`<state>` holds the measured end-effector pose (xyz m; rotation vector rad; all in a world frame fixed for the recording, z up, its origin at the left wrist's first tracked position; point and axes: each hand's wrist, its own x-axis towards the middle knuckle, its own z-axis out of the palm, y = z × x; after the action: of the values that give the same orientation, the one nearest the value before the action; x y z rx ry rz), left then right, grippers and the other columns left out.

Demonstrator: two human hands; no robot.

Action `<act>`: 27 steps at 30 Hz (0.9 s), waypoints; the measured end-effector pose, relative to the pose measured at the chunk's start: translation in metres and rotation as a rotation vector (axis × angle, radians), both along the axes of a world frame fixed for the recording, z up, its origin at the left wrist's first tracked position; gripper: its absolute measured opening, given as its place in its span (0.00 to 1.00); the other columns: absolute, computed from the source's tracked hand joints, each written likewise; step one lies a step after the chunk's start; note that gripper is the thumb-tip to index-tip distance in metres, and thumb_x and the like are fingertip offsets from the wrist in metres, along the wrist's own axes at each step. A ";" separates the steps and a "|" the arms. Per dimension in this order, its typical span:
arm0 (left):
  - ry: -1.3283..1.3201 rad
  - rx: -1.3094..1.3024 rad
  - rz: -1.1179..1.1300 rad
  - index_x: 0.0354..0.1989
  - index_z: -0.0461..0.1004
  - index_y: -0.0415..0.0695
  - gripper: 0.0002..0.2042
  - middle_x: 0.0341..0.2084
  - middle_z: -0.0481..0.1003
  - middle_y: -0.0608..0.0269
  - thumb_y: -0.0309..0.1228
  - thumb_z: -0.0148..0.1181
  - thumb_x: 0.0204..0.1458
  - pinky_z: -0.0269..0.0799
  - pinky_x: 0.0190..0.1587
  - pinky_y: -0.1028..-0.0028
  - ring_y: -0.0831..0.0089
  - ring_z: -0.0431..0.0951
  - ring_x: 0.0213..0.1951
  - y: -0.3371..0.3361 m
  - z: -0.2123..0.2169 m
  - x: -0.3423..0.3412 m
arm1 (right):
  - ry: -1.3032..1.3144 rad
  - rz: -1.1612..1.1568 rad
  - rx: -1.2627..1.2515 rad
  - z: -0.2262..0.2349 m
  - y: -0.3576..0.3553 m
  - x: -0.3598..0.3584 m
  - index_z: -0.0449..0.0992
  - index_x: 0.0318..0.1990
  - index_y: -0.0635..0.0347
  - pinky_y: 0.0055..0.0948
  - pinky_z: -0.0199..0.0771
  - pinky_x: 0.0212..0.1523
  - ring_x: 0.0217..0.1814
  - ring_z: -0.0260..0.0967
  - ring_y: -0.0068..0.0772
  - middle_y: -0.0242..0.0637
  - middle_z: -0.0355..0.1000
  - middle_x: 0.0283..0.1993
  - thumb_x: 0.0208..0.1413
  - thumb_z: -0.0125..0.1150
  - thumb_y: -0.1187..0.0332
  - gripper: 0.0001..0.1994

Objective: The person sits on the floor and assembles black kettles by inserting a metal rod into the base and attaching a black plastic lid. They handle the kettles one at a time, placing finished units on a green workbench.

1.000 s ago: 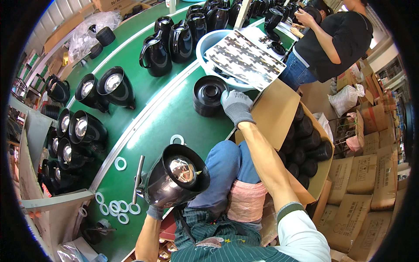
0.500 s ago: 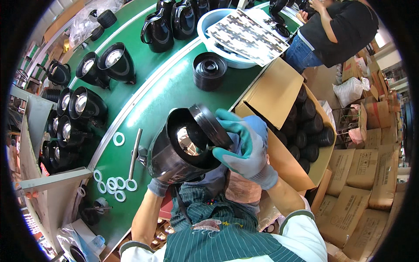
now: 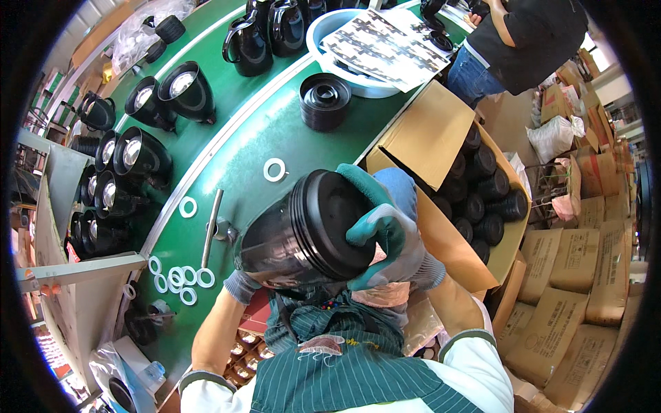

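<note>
I hold a black jug body [image 3: 289, 241] on its side above my lap. My left hand [image 3: 242, 286], in a grey glove, grips it from underneath, mostly hidden. My right hand [image 3: 385, 230], in a grey and teal glove, presses a black round base cap [image 3: 334, 224] onto the jug's end. Another black base cap [image 3: 325, 101] stands on the green table [image 3: 255, 131] ahead. White rubber rings [image 3: 180, 279] lie in a cluster at the table's near left edge, and one ring [image 3: 274, 169] lies just beyond the jug.
Several black jug bodies [image 3: 138, 151] line the table's left side and far end. A white basin [image 3: 329, 48] holds a printed sheet. An open cardboard box [image 3: 475, 199] of black caps sits at my right. Another person [image 3: 530, 41] stands beyond it. A metal tool [image 3: 212, 227] lies left of the jug.
My right hand came back from the far cap with a black base cap and set it on the jug's end. The jug has turned so its open mouth no longer faces me.
</note>
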<state>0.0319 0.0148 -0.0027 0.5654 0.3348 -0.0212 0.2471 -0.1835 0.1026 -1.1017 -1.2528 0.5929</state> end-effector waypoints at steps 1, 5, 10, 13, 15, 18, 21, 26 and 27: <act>0.002 -0.004 -0.021 0.70 0.63 0.38 0.27 0.63 0.71 0.49 0.35 0.57 0.64 0.74 0.65 0.59 0.57 0.75 0.61 0.000 0.002 0.000 | 0.007 0.019 0.031 -0.005 0.001 -0.001 0.77 0.51 0.53 0.41 0.68 0.69 0.78 0.57 0.52 0.58 0.48 0.80 0.31 0.91 0.59 0.36; -0.008 -0.029 -0.100 0.70 0.63 0.38 0.27 0.63 0.71 0.49 0.35 0.56 0.65 0.74 0.65 0.59 0.57 0.75 0.61 0.003 0.014 0.003 | -0.082 0.033 0.054 0.001 0.004 0.004 0.77 0.50 0.53 0.46 0.65 0.71 0.78 0.55 0.58 0.59 0.48 0.79 0.32 0.91 0.57 0.35; -0.022 -0.062 -0.191 0.70 0.62 0.38 0.27 0.64 0.70 0.49 0.35 0.55 0.66 0.74 0.66 0.59 0.57 0.75 0.61 0.012 0.025 0.011 | -0.114 0.023 -0.066 0.001 -0.002 0.011 0.75 0.57 0.52 0.52 0.61 0.73 0.79 0.52 0.65 0.62 0.50 0.78 0.32 0.90 0.52 0.41; -0.036 -0.070 -0.229 0.71 0.62 0.38 0.26 0.64 0.70 0.48 0.35 0.55 0.66 0.74 0.66 0.59 0.57 0.75 0.62 0.018 0.029 0.017 | -0.177 -0.032 -0.153 0.002 -0.006 0.014 0.72 0.65 0.56 0.51 0.59 0.73 0.78 0.55 0.61 0.58 0.51 0.78 0.27 0.92 0.54 0.51; -0.033 -0.067 -0.251 0.71 0.62 0.38 0.26 0.64 0.70 0.48 0.36 0.54 0.66 0.74 0.66 0.59 0.57 0.75 0.62 0.024 0.031 0.017 | -0.387 -0.023 -0.200 0.012 -0.006 0.020 0.65 0.71 0.59 0.51 0.60 0.72 0.75 0.58 0.61 0.55 0.55 0.75 0.25 0.92 0.53 0.60; -0.031 -0.063 -0.262 0.71 0.61 0.38 0.26 0.64 0.70 0.48 0.36 0.54 0.67 0.73 0.66 0.59 0.57 0.75 0.62 0.031 0.033 0.017 | -0.628 0.041 -0.133 0.031 0.006 0.025 0.63 0.73 0.60 0.51 0.62 0.70 0.72 0.60 0.61 0.54 0.58 0.71 0.24 0.92 0.51 0.63; -0.037 -0.058 -0.280 0.71 0.61 0.38 0.26 0.65 0.70 0.48 0.36 0.53 0.67 0.73 0.66 0.59 0.57 0.75 0.62 0.037 0.036 0.017 | -0.565 0.031 -0.079 0.023 0.010 0.020 0.75 0.65 0.52 0.51 0.64 0.68 0.70 0.61 0.62 0.57 0.59 0.69 0.25 0.90 0.48 0.52; -0.056 -0.059 -0.297 0.72 0.61 0.38 0.26 0.65 0.69 0.48 0.36 0.52 0.68 0.73 0.66 0.59 0.56 0.75 0.62 0.040 0.038 0.019 | -0.684 0.058 -0.082 0.039 0.011 0.020 0.64 0.73 0.39 0.59 0.64 0.66 0.70 0.60 0.62 0.58 0.60 0.69 0.32 0.88 0.49 0.55; -0.057 -0.058 -0.299 0.72 0.61 0.38 0.26 0.65 0.69 0.48 0.36 0.52 0.68 0.73 0.67 0.59 0.56 0.75 0.62 0.040 0.038 0.019 | -0.694 0.059 -0.060 0.041 0.012 0.020 0.61 0.74 0.37 0.61 0.64 0.66 0.71 0.60 0.62 0.57 0.62 0.68 0.33 0.87 0.50 0.56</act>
<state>0.0508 0.0545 0.0352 0.5536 0.1913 -0.3020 0.2673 -0.1720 0.1431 -1.3827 -1.8741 0.2903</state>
